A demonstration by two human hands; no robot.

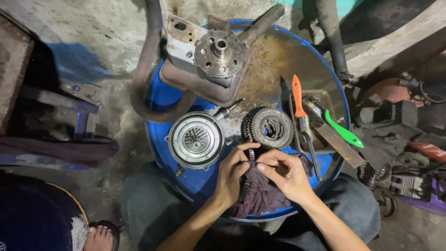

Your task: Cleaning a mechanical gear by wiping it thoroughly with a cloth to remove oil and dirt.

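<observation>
Head view: left hand point(232, 174) and right hand point(285, 173) both pinch a small ribbed metal part point(251, 155) over a dark rag point(260, 195), likely for wiping. Beyond, on the blue drum surface point(160, 95), clutch basket point(195, 139) and gear cluster point(268, 128) lie flat, then the rusty housing point(209, 60).

Repair workshop, greasy gears point(272, 128), tools (drum point(162, 93) as bench)

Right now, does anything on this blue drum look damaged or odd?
Yes: the blue drum's round metal lid has a wide brown rust patch near the grey metal hub housing. Otherwise the parts simply lie loose.
</observation>
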